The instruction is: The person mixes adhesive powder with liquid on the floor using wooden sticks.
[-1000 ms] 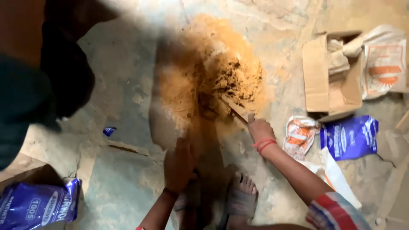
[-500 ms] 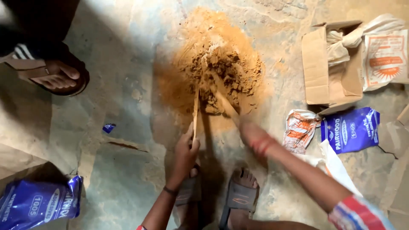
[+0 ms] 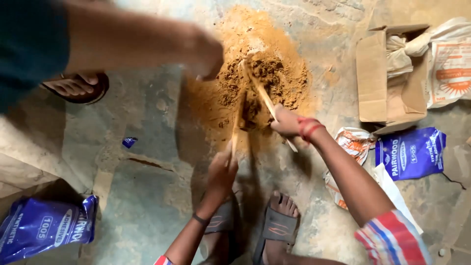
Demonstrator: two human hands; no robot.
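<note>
Orange-brown powder (image 3: 255, 83) lies heaped on the concrete floor (image 3: 147, 196) at the upper middle of the frame, its centre darker and clumped. Since a second ago the left hand (image 3: 222, 169), then flat and empty on the floor, has taken up a thin wooden stick (image 3: 236, 122); now both sticks dig into the heap, so the stirring has gone from one-handed to two. The right hand (image 3: 288, 122), with a red band at its wrist, has its fingers curled tight round a flat wooden slat (image 3: 262, 95). The left fingers pinch the stick's lower end. Another person's arm (image 3: 147, 44) has come in at upper left, blurred, its hand by the heap; whether it holds anything is unclear. Both stick tips are buried
</note>
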